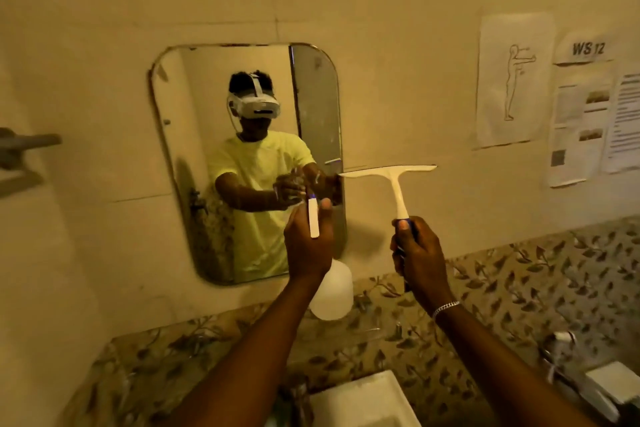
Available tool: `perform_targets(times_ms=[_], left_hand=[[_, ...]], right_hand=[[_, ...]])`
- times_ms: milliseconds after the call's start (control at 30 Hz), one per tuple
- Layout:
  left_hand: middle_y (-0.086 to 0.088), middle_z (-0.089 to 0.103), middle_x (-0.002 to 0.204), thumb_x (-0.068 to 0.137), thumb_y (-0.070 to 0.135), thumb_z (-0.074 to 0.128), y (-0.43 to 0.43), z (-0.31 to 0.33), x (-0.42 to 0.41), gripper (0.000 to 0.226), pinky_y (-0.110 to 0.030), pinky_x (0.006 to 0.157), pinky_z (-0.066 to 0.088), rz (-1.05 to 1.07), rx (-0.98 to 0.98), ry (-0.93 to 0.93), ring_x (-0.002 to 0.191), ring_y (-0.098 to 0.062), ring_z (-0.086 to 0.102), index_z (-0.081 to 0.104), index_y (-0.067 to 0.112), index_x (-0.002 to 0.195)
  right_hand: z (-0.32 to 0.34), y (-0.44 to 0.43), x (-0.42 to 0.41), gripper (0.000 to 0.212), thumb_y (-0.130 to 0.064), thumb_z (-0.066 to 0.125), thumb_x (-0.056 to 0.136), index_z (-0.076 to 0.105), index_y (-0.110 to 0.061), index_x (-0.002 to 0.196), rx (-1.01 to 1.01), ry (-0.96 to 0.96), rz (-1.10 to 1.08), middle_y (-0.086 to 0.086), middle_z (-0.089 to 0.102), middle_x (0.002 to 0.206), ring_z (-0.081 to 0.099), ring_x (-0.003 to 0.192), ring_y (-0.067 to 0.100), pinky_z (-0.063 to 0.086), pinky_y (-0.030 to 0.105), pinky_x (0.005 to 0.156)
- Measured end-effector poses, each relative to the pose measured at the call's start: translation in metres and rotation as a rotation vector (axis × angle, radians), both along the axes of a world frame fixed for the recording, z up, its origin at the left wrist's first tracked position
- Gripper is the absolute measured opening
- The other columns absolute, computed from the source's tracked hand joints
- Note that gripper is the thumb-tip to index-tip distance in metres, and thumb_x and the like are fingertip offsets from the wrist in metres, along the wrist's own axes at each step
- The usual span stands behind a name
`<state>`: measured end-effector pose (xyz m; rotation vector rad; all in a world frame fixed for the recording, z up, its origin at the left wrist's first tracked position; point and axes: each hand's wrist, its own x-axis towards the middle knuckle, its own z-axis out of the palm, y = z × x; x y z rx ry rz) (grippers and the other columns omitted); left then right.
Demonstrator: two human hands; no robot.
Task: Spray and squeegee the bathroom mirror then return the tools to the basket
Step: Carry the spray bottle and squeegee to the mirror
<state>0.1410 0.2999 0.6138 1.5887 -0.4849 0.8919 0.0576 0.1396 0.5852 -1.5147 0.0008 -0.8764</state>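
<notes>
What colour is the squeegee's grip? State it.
Dark blue, under a white neck and blade; the squeegee sits in the right hand. The head view shows it best.

The spray bottle (330,291) is hanging below the left hand (308,246), the mirror (242,163) lying beyond it. The squeegee (391,180) is rising above the right hand (414,250), blade right of the mirror.
</notes>
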Motion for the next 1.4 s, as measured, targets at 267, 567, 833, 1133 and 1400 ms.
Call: perform_targets(times_ms=[267, 567, 833, 1133, 1400], left_hand=[[-0.004, 0.073, 0.093, 0.102, 0.038, 0.058, 0.087, 0.054, 0.016, 0.029, -0.024, 0.069, 0.054, 0.192, -0.048, -0.010, 0.076, -0.007, 0.064, 0.070, 0.011, 0.105], [0.011, 0.068, 0.074, 0.098, 0.044, 0.063, 0.131, 0.073, 0.017, 0.034, -0.019, 0.061, 0.049, 0.274, -0.050, 0.021, 0.069, -0.003, 0.066, 0.074, 0.013, 0.103], [0.000, 0.066, 0.061, 0.098, 0.047, 0.062, 0.118, -0.023, 0.008, 0.039, -0.046, 0.057, 0.061, 0.242, -0.013, 0.279, 0.058, -0.018, 0.068, 0.064, 0.020, 0.070], [0.005, 0.065, 0.058, 0.096, 0.043, 0.066, 0.125, -0.100, -0.001, 0.036, -0.025, 0.048, 0.049, 0.286, 0.074, 0.413, 0.052, -0.006, 0.062, 0.067, 0.020, 0.069], [0.002, 0.071, 0.071, 0.095, 0.039, 0.064, 0.153, -0.095, 0.002, 0.028, -0.011, 0.055, 0.048, 0.176, 0.059, 0.343, 0.073, 0.002, 0.067, 0.072, 0.013, 0.085]], right_hand=[[0.052, 0.063, 0.024, 0.029, -0.027, 0.045, 0.109, 0.056, -0.002, 0.099, -0.075, -0.082, 0.097, 0.015, 0.054, 0.075, 0.048, 0.061, 0.026, 0.041, 0.035, 0.051], [0.079, 0.096, 0.038, 0.030, -0.026, 0.045, 0.109, 0.057, 0.000, 0.100, -0.006, -0.161, 0.155, 0.008, 0.054, 0.072, 0.045, 0.060, 0.025, 0.040, 0.026, 0.043], [0.073, 0.094, 0.037, 0.033, -0.028, 0.045, 0.109, 0.054, 0.003, 0.104, 0.019, -0.170, 0.168, 0.013, 0.053, 0.076, 0.047, 0.059, 0.024, 0.039, 0.023, 0.041], [0.069, 0.113, 0.036, 0.026, -0.029, 0.047, 0.108, 0.057, -0.007, 0.099, 0.024, -0.134, 0.202, 0.004, 0.055, 0.071, 0.049, 0.054, 0.018, 0.041, 0.021, 0.040], [0.112, 0.163, 0.048, 0.033, -0.027, 0.044, 0.109, 0.057, 0.002, 0.118, -0.055, -0.148, 0.321, 0.008, 0.054, 0.076, 0.047, 0.055, 0.014, 0.041, 0.020, 0.044]])
